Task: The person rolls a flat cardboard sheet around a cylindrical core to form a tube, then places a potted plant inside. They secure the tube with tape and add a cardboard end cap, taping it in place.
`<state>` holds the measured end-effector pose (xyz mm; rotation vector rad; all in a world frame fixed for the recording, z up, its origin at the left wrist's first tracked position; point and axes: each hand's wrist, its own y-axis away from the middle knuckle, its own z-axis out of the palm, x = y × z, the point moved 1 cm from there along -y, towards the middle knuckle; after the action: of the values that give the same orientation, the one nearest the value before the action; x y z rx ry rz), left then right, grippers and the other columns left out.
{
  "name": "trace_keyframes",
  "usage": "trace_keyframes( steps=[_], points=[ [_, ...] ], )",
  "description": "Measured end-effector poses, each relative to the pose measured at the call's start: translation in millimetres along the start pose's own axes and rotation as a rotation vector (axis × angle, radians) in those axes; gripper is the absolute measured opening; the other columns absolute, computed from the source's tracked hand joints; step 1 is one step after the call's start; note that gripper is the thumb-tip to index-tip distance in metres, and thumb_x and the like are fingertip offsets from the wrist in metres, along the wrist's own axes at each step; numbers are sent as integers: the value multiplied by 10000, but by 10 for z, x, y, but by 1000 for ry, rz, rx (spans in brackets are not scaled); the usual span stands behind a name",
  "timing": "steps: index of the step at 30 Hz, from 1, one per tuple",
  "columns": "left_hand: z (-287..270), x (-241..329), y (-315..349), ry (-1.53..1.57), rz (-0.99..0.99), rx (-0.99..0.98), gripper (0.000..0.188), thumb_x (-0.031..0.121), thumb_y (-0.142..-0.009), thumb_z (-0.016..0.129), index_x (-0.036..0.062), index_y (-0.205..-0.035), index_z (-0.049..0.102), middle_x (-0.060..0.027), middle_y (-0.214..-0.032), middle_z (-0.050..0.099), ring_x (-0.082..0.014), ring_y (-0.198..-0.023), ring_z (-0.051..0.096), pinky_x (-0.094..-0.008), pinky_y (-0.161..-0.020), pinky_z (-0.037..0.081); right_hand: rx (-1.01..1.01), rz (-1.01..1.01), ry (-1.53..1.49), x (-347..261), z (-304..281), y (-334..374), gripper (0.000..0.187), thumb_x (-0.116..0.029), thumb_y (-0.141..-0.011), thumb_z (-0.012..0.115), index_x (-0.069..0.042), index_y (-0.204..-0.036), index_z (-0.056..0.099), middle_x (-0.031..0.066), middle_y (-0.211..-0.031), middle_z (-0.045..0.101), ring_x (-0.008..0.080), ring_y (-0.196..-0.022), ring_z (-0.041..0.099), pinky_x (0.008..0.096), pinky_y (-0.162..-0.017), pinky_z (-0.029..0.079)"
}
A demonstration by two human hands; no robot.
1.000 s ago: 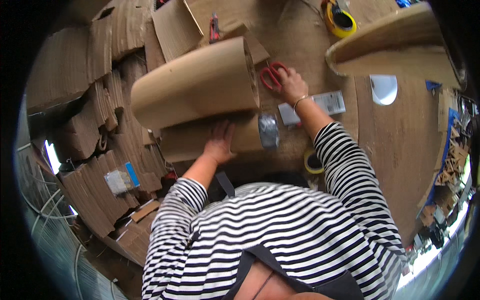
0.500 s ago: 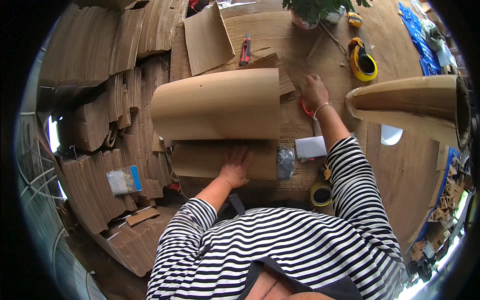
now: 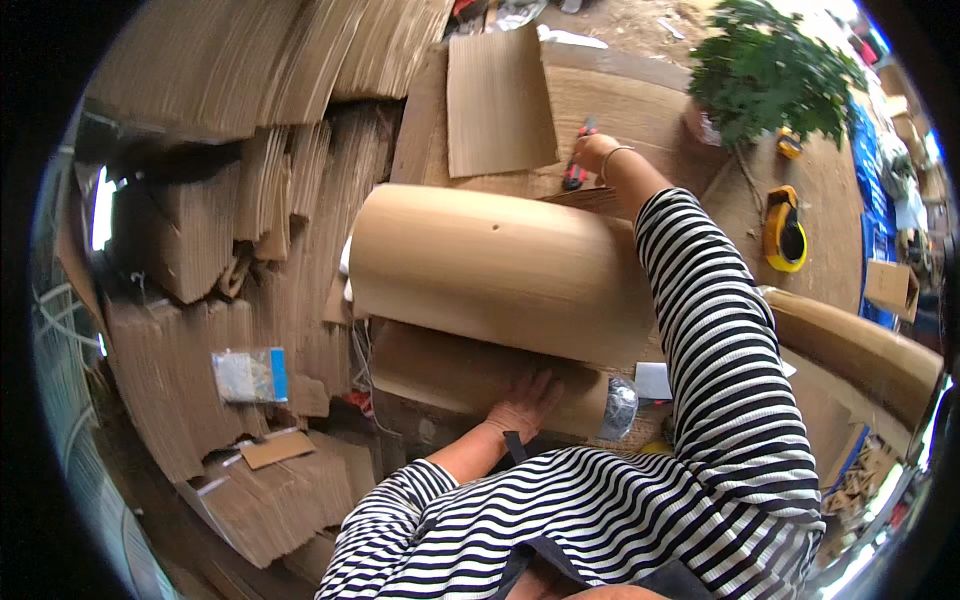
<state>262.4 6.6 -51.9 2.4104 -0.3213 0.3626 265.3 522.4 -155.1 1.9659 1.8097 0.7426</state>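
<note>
Several spread fingers of our left hand rest on the lower cardboard in the head view; our right hand is at the red-and-black knife on the table, pinching or not, we cannot tell. We expect it light, stiff, best gripped mid-length.

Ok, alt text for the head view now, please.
The person's right hand is at a red-and-black utility knife on a wooden table; the left hand lies on curled brown cardboard. A leafy plant stands beyond.
</note>
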Motion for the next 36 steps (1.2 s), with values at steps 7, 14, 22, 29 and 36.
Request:
trace_keyframes(
  steps=[7,14,22,29,36],
  points=[
    [200,145,60,34,1,348,583,273,-911,475,207,-1488,427,-162,-1534,407,-406,-1407,370,-658,-1146,234,333,792,-1117,-402,-100,-38,295,-333,-877,678,-158,-1115,678,185,-1105,709,316,-1011,692,431,-885,538],
    [322,75,-15,-88,29,547,593,307,-897,459,259,-1485,410,-111,-1496,465,-385,-1378,423,-628,-1150,261,804,581,-749,412,214,981,418,-30,-800,730,6,-1197,603,126,-1031,670,236,-930,651,332,-802,523],
    [377,94,-52,-137,8,566,553,315,-905,452,249,-1454,432,-114,-1503,440,-378,-1393,394,-692,-1140,196,335,76,-2298,-2403,-1712,2032,432,-116,-818,627,54,-1211,573,135,-1054,664,237,-899,641,336,-778,528],
    [387,109,-77,-85,24,638,488,316,-928,451,232,-1408,463,-121,-1487,435,-372,-1411,348,-674,-1112,237,172,-50,-1361,-3391,-1221,602,351,-32,-927,544,-53,-1276,520,127,-1046,690,237,-848,694,351,-739,545],
    [226,79,75,-65,46,512,521,278,-977,417,249,-1495,371,-108,-1597,302,-351,-1477,254,-640,-1147,217,246,-165,-771,-3667,-1717,159,628,-60,-938,494,-235,-1523,347,225,-1322,591,402,-1157,615,505,-967,506]
  ],
)
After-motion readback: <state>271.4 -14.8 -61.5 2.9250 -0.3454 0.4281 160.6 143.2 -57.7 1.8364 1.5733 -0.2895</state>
